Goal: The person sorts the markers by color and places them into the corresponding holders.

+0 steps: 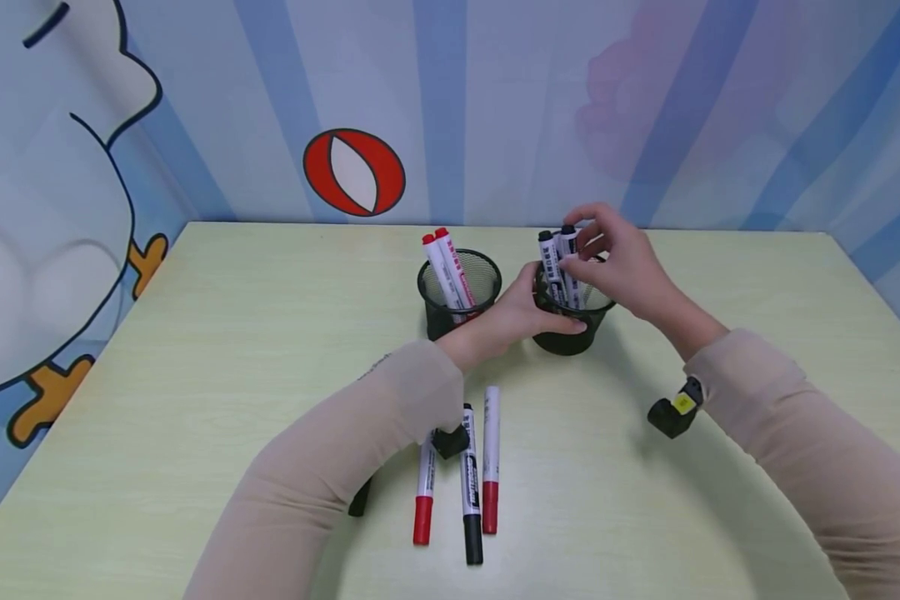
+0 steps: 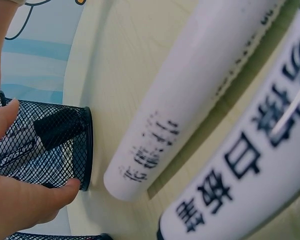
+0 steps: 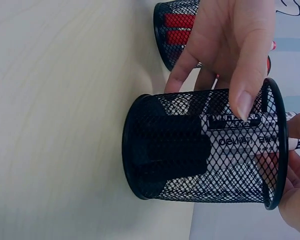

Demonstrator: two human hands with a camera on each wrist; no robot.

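My left hand (image 1: 516,319) grips the right black mesh pen cup (image 1: 570,342), thumb on its near side and fingers around the far side. Two whiteboard markers stand in that cup; the right wrist view shows their black caps down at the bottom. Above the rim, my right hand (image 1: 624,265) pinches the upper end of the right-hand black marker (image 1: 569,243) between thumb and fingers. Beside it leans the other black marker (image 1: 550,260). The left mesh pen cup (image 1: 441,323) holds two red markers (image 1: 450,271), partly behind my left wrist.
On the table (image 1: 270,333), nearer me, lie a red-capped marker (image 1: 423,517), a black-capped marker (image 1: 472,500) and another red-capped marker (image 1: 491,450). A black cap (image 1: 360,500) shows from under my left sleeve. Behind the table stands a printed wall (image 1: 510,100).
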